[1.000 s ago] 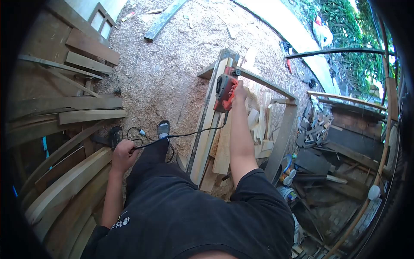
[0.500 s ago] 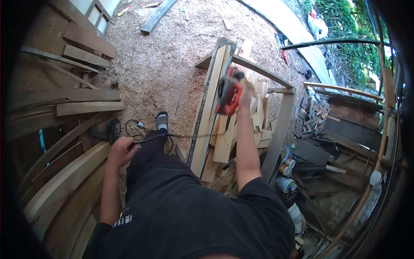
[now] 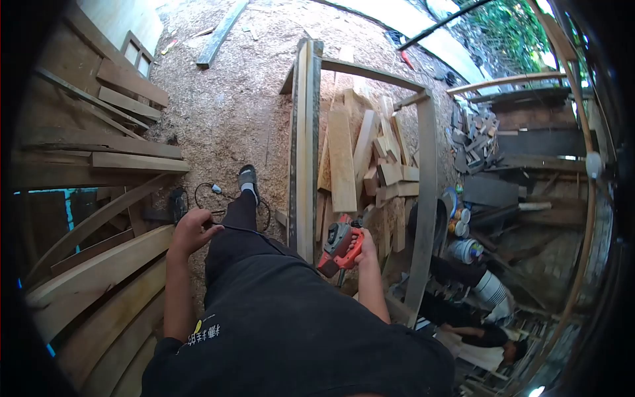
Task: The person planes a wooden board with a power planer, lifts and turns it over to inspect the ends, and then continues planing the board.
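Note:
My right hand is wrapped round the handle of a red and black electric planer, held close to my body at the near end of the bench. Pinched in my left hand is the dark power cord, which runs across my thigh. A long, narrow pale wooden strip lies lengthwise on the dark beam of the bench frame. The planer is right of this strip and appears lifted off it. Its underside is hidden.
Several cut boards are piled inside the frame. Thick planks lean at my left. Wood shavings cover the ground. Another person is low down at the right, near paint cans. Scrap wood lies heaped beyond the frame.
My right hand has drawn the planer back from the far part of the wooden strip to near my body. My left hand still holds the cord. The view has shifted.

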{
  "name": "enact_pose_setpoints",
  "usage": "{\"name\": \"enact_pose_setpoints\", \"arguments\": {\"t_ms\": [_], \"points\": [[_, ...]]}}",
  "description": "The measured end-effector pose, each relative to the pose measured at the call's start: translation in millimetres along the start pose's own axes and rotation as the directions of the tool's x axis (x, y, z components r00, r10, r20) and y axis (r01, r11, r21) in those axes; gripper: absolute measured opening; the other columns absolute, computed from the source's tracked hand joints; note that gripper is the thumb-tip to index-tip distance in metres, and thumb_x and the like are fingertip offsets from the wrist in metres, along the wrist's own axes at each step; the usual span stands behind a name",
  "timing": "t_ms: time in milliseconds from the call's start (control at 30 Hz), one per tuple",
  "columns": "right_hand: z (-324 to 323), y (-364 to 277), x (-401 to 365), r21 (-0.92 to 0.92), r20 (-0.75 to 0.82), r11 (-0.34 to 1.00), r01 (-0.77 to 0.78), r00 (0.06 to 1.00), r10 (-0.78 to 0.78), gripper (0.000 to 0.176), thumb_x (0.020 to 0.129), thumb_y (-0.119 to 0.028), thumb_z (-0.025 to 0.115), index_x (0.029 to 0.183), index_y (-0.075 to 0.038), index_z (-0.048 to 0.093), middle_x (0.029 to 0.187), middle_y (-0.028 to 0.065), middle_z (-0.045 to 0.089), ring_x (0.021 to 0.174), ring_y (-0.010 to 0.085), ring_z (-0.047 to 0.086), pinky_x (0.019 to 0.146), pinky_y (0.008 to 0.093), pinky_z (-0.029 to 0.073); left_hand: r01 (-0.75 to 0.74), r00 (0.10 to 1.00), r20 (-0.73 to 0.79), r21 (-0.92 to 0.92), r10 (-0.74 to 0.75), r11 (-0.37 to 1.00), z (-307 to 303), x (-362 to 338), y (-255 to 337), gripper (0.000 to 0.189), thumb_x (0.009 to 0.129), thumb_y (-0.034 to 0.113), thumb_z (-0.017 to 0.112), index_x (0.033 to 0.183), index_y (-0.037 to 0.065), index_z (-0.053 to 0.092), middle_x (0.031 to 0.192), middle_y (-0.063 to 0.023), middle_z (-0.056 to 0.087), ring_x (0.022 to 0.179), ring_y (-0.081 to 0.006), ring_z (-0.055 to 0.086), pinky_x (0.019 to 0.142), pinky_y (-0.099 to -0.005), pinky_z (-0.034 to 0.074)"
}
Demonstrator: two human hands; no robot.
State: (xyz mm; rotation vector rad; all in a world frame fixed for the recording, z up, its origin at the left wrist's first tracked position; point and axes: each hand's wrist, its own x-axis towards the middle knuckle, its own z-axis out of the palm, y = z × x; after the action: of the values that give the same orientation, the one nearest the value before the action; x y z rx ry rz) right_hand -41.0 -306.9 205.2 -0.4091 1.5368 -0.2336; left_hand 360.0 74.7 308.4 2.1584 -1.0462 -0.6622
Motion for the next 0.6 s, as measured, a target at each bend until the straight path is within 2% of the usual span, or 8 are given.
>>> {"name": "enact_pose_setpoints", "arguments": {"t_ms": [100, 200, 233, 300, 367, 500, 567, 600], "points": [[-79.7, 42.8, 14.5, 0.042, 0.029, 0.998, -0.052, 0.998, 0.051, 0.026, 0.095, -0.035, 0.067, 0.078, -0.017, 0.056, 0.063, -0.0052, 0.054, 0.047, 0.0116, 0.051, 0.05, 0.0297, 0.047, -0.037, 0.999, -0.031, 0.056, 0.039, 0.998, 21.3, -55.4, 7.2, 0.037, 0.088, 0.031, 0.082, 0.082, 0.001, 0.062, 0.08, -0.0129, 0.061, 0.083, -0.0347, 0.06, 0.074, -0.0439, 0.05], [-95.6, 60.9, -58.6, 0.214, -0.072, 0.974, -0.073, 0.993, 0.09, 0.023, 0.092, -0.025, 0.07, 0.077, -0.016, 0.054, 0.064, -0.0047, 0.054, 0.047, 0.0121, 0.051, 0.05, 0.03, 0.047, -0.034, 0.999, -0.04, 0.065, 0.037, 0.997, 38.2, -113.4, 9.2, 0.037, 0.093, 0.032, 0.076, 0.081, 0.0, 0.061, 0.08, -0.0137, 0.059, 0.083, -0.0354, 0.059, 0.074, -0.0442, 0.048], [-113.6, 71.7, -54.5, 0.234, -0.081, 0.969, -0.082, 0.991, 0.104, 0.023, 0.092, -0.025, 0.07, 0.077, -0.016, 0.054, 0.064, -0.0047, 0.054, 0.047, 0.0121, 0.051, 0.05, 0.03, 0.047, -0.014, 0.999, -0.051, 0.064, 0.018, 0.998, 43.6, -129.0, 12.1, 0.038, 0.096, 0.031, 0.074, 0.08, 0.0, 0.06, 0.08, -0.0142, 0.058, 0.083, -0.0357, 0.058, 0.074, -0.0446, 0.048], [-152.3, 84.7, -36.5, 0.243, -0.07, 0.969, -0.041, 0.996, 0.06, 0.022, 0.091, -0.022, 0.069, 0.077, -0.016, 0.054, 0.064, -0.0034, 0.054, 0.049, 0.0136, 0.053, 0.052, 0.0321, 0.048, 0.016, 0.999, -0.03, 0.076, -0.014, 0.997, 56.1, -161.9, 19.6, 0.037, 0.098, 0.029, 0.072, 0.079, -0.001, 0.06, 0.079, -0.0148, 0.056, 0.082, -0.0357, 0.057, 0.074, -0.0452, 0.046], [-191.3, 98.0, 0.4, 0.271, -0.065, 0.961, -0.059, 0.995, 0.079, 0.021, 0.092, -0.021, 0.068, 0.077, -0.015, 0.053, 0.065, -0.0021, 0.055, 0.051, 0.0152, 0.054, 0.055, 0.035, 0.049, 0.122, 0.992, -0.026, 0.074, -0.12, 0.99, 66.4, -191.3, 23.4, 0.04, 0.103, 0.029, 0.065, 0.078, -0.001, 0.057, 0.076, -0.0151, 0.05, 0.079, -0.0347, 0.055, 0.072, -0.0438, 0.045], [-225.1, 114.7, 47.7, 0.29, -0.025, 0.951, -0.106, 0.993, 0.118, 0.021, 0.092, -0.019, 0.064, 0.077, -0.013, 0.052, 0.065, 0.0023, 0.055, 0.06, 0.0209, 0.057, 0.065, 0.0424, 0.052, 0.131, 0.991, 0.002, 0.091, -0.132, 0.987, 104.5, -250.9, -2.5, 0.033, 0.101, 0.026, 0.066, 0.081, -0.001, 0.062, 0.08, -0.0161, 0.056, 0.084, -0.0364, 0.058, 0.076, -0.0448, 0.046], [-239.3, 121.3, 70.7, 0.302, -0.022, 0.941, -0.153, 0.986, 0.167, 0.021, 0.091, -0.019, 0.064, 0.076, -0.011, 0.052, 0.065, 0.0044, 0.054, 0.063, 0.0242, 0.057, 0.068, 0.0442, 0.052, 0.302, 0.951, 0.061, 0.036, -0.304, 0.953, 125.8, -279.6, -10.7, 0.032, 0.101, 0.026, 0.065, 0.083, 0.0, 0.065, 0.083, -0.0169, 0.058, 0.087, -0.0367, 0.059, 0.078, -0.0448, 0.046], [-237.3, 121.6, 76.2, 0.313, -0.029, 0.936, -0.162, 0.983, 0.179, 0.02, 0.091, -0.018, 0.063, 0.076, -0.011, 0.052, 0.065, 0.0047, 0.054, 0.063, 0.025, 0.057, 0.069, 0.0438, 0.052, 0.305, 0.949, 0.074, 0.035, -0.307, 0.952, 135.9, -289.7, -10.4, 0.032, 0.101, 0.026, 0.065, 0.083, 0.0, 0.065, 0.083, -0.0169, 0.058, 0.087, -0.0367, 0.059, 0.078, -0.0448, 0.046]]}}
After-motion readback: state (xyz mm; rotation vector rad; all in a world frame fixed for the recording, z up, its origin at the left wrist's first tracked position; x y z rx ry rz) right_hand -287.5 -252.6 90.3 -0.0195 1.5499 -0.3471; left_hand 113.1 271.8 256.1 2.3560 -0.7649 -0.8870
